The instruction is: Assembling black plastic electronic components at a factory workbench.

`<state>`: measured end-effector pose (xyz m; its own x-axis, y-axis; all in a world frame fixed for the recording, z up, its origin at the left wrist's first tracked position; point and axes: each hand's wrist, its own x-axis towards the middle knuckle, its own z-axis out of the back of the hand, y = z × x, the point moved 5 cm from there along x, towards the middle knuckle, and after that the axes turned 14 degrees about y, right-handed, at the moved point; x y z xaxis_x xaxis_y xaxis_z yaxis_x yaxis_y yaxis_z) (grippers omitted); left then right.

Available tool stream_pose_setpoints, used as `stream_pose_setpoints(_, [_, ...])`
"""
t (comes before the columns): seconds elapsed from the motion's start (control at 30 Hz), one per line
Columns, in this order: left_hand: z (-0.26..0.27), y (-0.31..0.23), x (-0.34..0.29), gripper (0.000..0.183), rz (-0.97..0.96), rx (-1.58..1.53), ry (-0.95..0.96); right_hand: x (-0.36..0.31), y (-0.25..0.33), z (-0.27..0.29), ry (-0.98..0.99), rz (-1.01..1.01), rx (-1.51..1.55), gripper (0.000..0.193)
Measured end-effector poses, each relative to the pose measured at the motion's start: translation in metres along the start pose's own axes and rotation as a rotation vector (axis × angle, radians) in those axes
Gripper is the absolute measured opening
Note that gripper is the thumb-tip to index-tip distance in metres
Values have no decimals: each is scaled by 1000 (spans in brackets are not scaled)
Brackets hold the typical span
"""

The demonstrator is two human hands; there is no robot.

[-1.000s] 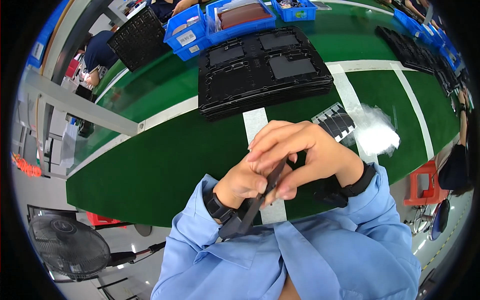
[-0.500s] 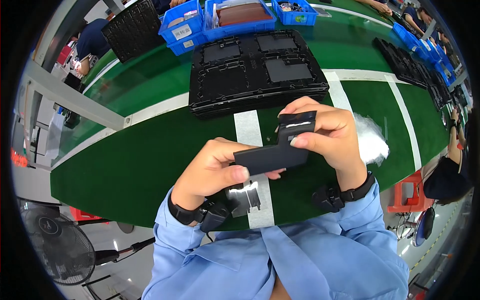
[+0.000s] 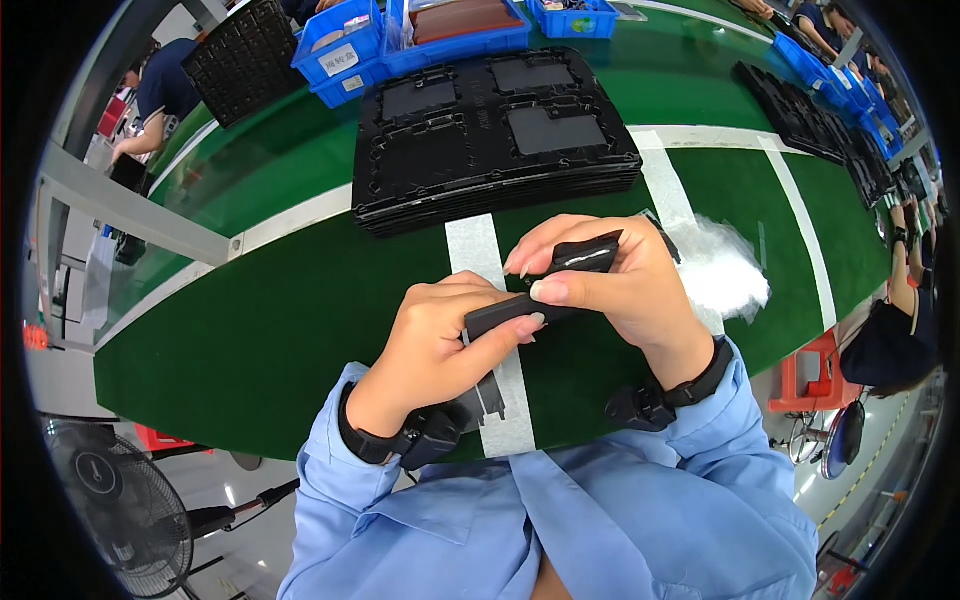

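Note:
Both my hands hold a flat black L-shaped battery above the green bench, seen nearly edge-on. My left hand grips its left end, thumb along the near face and fingers behind. My right hand pinches the right arm of the L with its thumb, beside a black flap with a shiny streak. My hands cover much of the battery. Under my left wrist, clear film with dark strips lies on the white tape. A stack of black trays stands beyond my hands, with grey pieces in some pockets.
Crumpled clear plastic lies right of my right hand. Blue bins stand behind the trays. More black trays are at far right. A metal post crosses at left, above a fan. Other people work around the bench.
The battery has tipped from showing its broad face to nearly edge-on. My right hand has moved slightly left and closer to my left. The head view has shifted a little.

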<state>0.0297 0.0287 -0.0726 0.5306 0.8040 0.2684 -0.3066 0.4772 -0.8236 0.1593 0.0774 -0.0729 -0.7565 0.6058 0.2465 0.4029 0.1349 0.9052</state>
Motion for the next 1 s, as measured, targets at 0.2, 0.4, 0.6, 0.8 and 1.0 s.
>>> stream_pose_setpoints(0.2, [-3, 0, 2, 9, -47, 34, -38, -1, 2, 1, 2, 64, -64, 13])
stream_pose_setpoints(0.4, [-3, 0, 3, 9, -79, 81, -31, -2, 2, 2, 13, 77, -85, 13])
stream_pose_setpoints(0.6, [-2, 9, 1, 9, -24, -88, 13, -1, 3, 1, -2, 6, -57, 16])
stream_pose_setpoints(0.8, [2, 9, -1, 12, 102, -545, -158, -3, -2, 0, -28, -19, -66, 18])
stream_pose_setpoints(1.0, [3, 11, -5, 13, 83, -375, -221, -5, -14, 5, -191, 108, -111, 20])
